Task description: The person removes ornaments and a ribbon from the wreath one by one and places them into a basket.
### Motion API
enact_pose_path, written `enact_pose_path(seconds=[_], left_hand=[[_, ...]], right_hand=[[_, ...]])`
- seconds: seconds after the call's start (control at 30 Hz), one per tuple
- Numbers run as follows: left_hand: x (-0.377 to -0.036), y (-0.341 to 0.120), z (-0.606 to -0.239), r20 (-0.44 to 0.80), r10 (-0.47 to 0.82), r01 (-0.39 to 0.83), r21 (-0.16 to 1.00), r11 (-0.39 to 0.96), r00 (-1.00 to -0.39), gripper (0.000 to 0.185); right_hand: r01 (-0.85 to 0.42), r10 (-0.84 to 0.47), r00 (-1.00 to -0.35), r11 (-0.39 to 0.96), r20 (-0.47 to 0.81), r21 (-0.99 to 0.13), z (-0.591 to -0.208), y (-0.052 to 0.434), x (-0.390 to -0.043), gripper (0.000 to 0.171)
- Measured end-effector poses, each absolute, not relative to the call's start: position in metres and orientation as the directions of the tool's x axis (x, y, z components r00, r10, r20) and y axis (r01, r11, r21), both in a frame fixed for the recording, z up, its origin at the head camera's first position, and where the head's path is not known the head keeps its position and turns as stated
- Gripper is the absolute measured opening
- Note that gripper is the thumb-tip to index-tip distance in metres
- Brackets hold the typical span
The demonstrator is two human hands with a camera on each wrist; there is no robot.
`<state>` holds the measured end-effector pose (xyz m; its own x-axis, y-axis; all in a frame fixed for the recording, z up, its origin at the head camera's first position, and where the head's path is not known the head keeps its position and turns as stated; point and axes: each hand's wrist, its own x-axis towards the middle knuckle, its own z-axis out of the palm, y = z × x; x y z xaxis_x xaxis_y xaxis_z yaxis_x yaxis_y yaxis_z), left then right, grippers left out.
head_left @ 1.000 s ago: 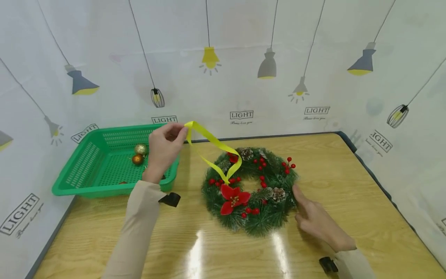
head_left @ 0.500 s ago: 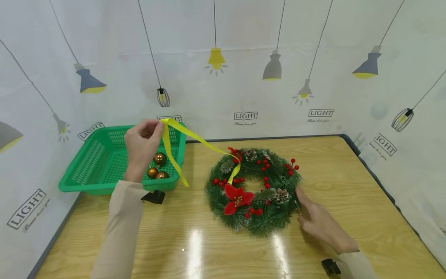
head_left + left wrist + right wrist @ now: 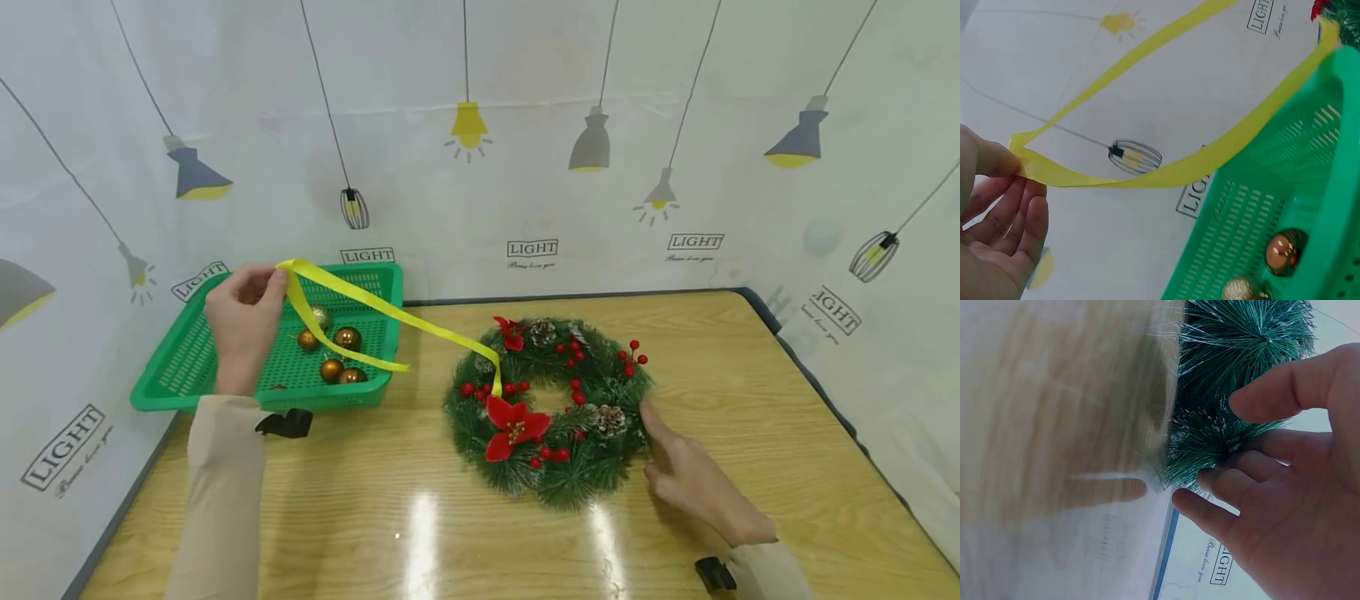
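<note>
My left hand is raised over the left part of the green basket and pinches a yellow ribbon between thumb and fingertips. From that pinch one strand runs right to the wreath, meeting it just above the front red poinsettia. The other strand hangs across the basket, its loose end over the right rim. The green pine wreath lies on the table with red berries, pine cones and a second red flower. At its right edge, my right hand touches the needles with loosely bent fingers, thumb apart.
The green plastic basket stands at the back left, holding several gold and copper baubles. A lamp-print sheet rises behind the wooden table. Black straps circle both wrists.
My left hand has moved left with the ribbon, from near the basket's right side to its left part. One ribbon end came away from the wreath and now hangs loose. The right hand stays.
</note>
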<state>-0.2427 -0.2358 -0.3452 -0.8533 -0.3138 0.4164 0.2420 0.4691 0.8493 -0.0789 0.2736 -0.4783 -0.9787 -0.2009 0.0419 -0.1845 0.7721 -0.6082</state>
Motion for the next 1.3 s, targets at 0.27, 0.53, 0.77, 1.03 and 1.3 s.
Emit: enact_pose_path(seconds=[0.27, 0.53, 0.77, 1.03, 1.3], left_hand=[[-0.246, -0.265, -0.364, 0.288, -0.395, 0.114, 0.906, 0.408, -0.873, 0.032], [-0.244, -0.288, -0.368, 0.239, -0.467, 0.054, 0.925, 0.375, -0.851, 0.028], [-0.236, -0.312, -0.364, 0.187, -0.545, -0.022, 0.935, 0.354, -0.817, 0.012], [-0.231, -0.327, -0.363, 0.150, -0.581, -0.059, 0.944, 0.324, -0.800, 0.007], [-0.229, -0.339, -0.370, 0.188, -0.625, -0.048, 0.939, 0.340, -0.758, 0.008]], right_hand=[[-0.178, -0.196, -0.980, 0.770, 0.037, -0.612, -0.478, 0.273, -0.079, 0.089], [-0.177, -0.190, -0.981, 0.786, 0.040, -0.593, -0.476, 0.271, -0.079, 0.089], [-0.164, -0.187, -0.982, 0.781, 0.025, -0.602, -0.476, 0.271, -0.079, 0.090], [-0.164, -0.175, -0.984, 0.817, 0.033, -0.553, -0.475, 0.272, -0.078, 0.089], [-0.177, -0.184, -0.982, 0.821, 0.043, -0.543, -0.474, 0.270, -0.078, 0.091]])
